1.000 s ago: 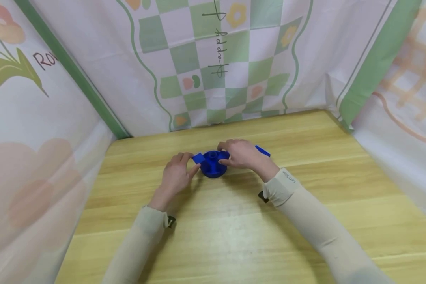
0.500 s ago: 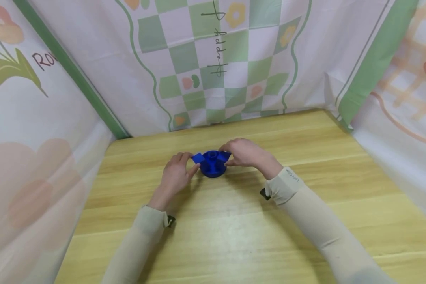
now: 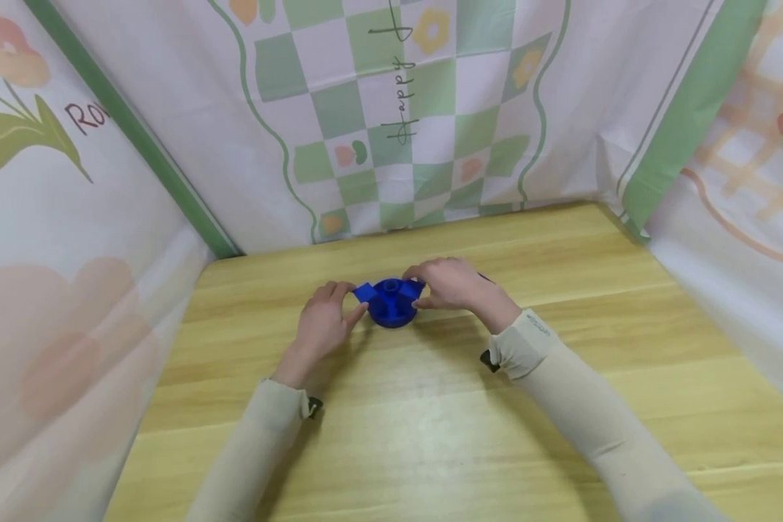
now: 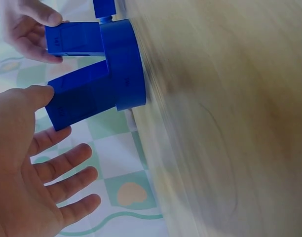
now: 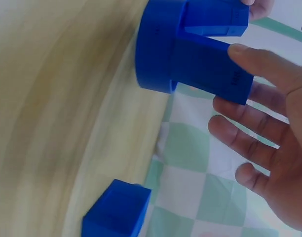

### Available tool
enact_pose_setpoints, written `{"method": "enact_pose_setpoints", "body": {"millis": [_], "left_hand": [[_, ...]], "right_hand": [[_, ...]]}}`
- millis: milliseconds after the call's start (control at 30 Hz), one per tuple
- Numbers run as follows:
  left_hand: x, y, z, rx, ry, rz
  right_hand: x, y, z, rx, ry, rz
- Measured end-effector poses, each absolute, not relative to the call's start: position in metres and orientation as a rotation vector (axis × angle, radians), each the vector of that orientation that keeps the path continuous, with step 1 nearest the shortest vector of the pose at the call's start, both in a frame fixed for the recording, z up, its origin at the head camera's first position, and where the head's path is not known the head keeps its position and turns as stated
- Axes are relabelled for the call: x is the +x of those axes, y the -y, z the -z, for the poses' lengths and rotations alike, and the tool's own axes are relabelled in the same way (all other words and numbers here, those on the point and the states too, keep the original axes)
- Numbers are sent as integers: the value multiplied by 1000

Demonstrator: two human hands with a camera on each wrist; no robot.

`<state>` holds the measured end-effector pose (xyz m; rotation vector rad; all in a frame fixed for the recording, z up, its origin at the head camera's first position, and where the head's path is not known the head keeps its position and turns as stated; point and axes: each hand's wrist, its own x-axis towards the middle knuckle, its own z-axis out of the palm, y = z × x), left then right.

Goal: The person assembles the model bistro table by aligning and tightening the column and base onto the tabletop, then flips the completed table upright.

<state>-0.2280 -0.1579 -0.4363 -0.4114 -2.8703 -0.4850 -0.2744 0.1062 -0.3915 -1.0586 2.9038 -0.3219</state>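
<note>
Blue plastic-looking parts are sitting on the wooden desk (image 3: 417, 406), with a round base (image 3: 393, 320) resting near the far edge, roughly midway between the left and right edges. The left hand (image 3: 322, 319) is pinching the left block (image 3: 365, 291) between thumb and forefinger, its other fingers spreading loosely; the right hand (image 3: 453, 283) is gripping the right block (image 3: 412, 288) in the same narrow way, so each grip is holding one block. The person seems to be fitting or adjusting both blocks on the base, and the next move is probably calling for steady, even pressure from both sides; whether they are fully seated, I cannot tell. Both blocks are rising from the base and leaning outward, showing flat faces and small dark marks too faint to read. The base is showing a smooth curved wall and a raised ring (image 3: 391, 286) inside. A loose block (image 5: 116, 210) is lying well apart from the base, towards the desk's far right corner.
</note>
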Motion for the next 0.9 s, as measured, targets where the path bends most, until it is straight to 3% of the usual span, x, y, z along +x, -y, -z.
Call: {"method": "enact_pose_setpoints", "body": {"millis": [500,900], "left_hand": [[-232,159,436,-400,2836,489],[-239,145,436,-176,2845,477]], "right_hand": [[-279,-126,398,-907,-2845,415],[-276,-131,399,-885,-2843,414]]}}
